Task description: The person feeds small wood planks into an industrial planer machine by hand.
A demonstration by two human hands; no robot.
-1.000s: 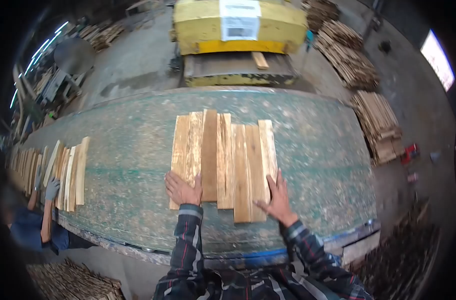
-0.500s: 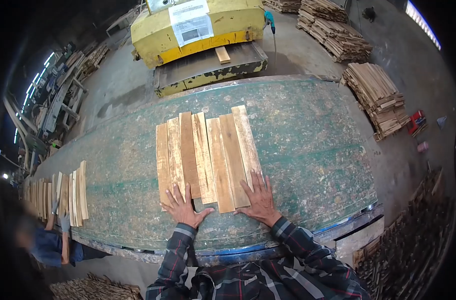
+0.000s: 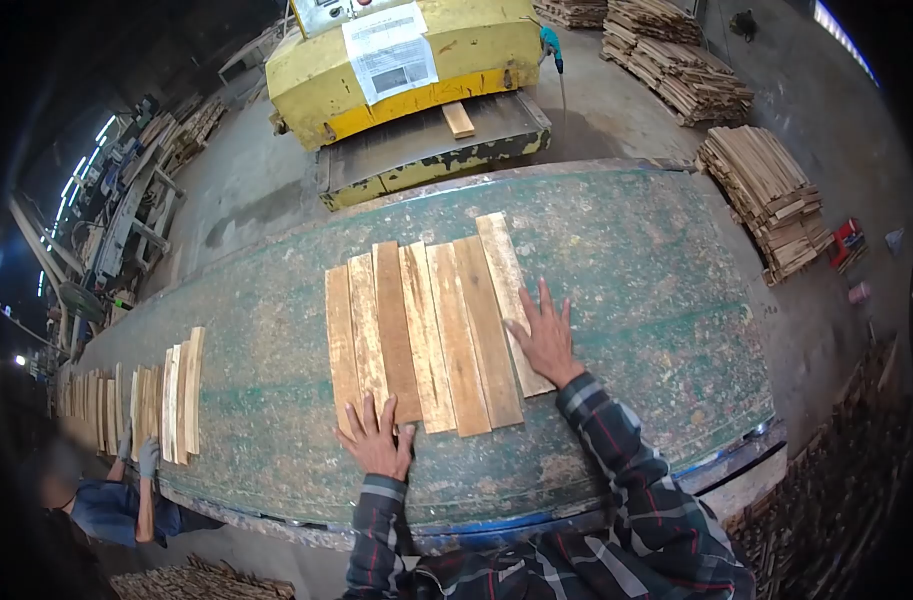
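Several wooden strips (image 3: 442, 335) lie side by side in a row on the green worn table (image 3: 646, 290), their ends uneven. My left hand (image 3: 379, 440) rests with spread fingers at the near ends of the leftmost strips. Fingers also apart, my right hand (image 3: 548, 345) touches the long side of the rightmost strip (image 3: 502, 262). A narrow wedge of table shows between that strip and its neighbour (image 3: 488, 340). Neither hand grasps anything.
At the left, a co-worker's gloved hands (image 3: 148, 456) are at another row of strips (image 3: 181, 400). Beyond the table stands a yellow machine (image 3: 406, 70) with one wood piece (image 3: 457, 120) on its bed. Stacked wood (image 3: 766, 195) is on the floor at right.
My right hand has moved up along the rightmost strip, which is now angled away from its neighbour. The left hand stays at the near ends. The view has shifted slightly.
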